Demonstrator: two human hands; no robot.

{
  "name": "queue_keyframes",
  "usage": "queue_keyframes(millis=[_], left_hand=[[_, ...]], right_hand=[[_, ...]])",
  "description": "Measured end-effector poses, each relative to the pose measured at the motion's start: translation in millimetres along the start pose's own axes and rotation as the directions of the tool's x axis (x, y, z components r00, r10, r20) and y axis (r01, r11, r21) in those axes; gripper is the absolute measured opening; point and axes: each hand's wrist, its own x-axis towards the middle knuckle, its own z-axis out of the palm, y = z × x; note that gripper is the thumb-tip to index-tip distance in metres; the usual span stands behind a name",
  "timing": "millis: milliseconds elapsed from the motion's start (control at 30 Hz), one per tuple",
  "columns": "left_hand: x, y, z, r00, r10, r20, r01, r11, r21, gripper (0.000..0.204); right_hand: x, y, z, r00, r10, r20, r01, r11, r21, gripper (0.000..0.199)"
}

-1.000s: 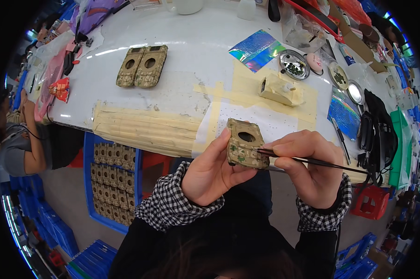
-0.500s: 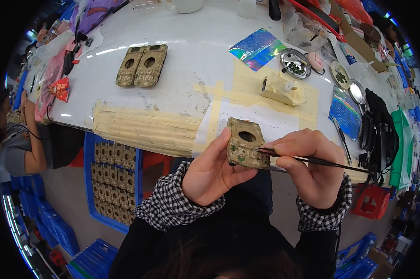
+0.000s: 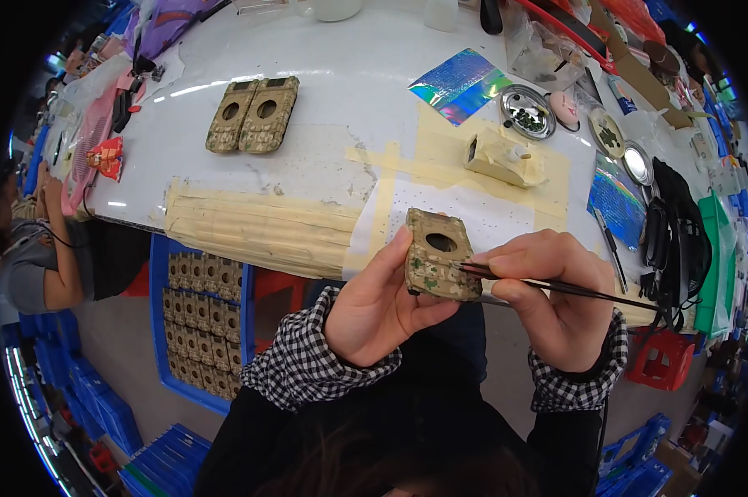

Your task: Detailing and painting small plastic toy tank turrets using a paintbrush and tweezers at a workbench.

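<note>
A camouflage model tank hull with a round hole in its top is gripped in my left hand, tilted up just above the table's front edge. My right hand pinches a pair of dark tweezers. Their tips meet the hull's top surface beside the hole; whether anything sits between them is too small to tell. Behind the hull lies a white sheet with small dots, taped down. Beyond it stands a tape-covered block. A round metal dish holds small dark green pieces.
Two more camouflage hulls lie side by side at the table's left. Below, a blue crate holds rows of similar hulls. Shiny foil sheets, a pen and a green tray lie to the right. Another person sits at far left.
Almost nothing differs. Both hands, the hull and the tweezers hold nearly the same place, with only a slight shift of the whole view.
</note>
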Motion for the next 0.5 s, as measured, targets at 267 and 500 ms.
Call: queue_keyframes(millis=[267, 500], left_hand=[[-0.7, 0.4, -1.6, 1.0, -0.009, 0.002, 0.009, 1.0, -0.008, 0.048], [0.0, 1.2, -1.3, 1.0, -0.012, -0.015, 0.012, 1.0, -0.003, 0.048]], right_hand=[[-1.6, 0.7, 1.0, 0.994, 0.101, -0.031, -0.095, 0.984, 0.152, 0.015], [-5.0, 3.0, 4.3, 0.987, 0.127, -0.1, -0.097, 0.96, 0.264, 0.017]])
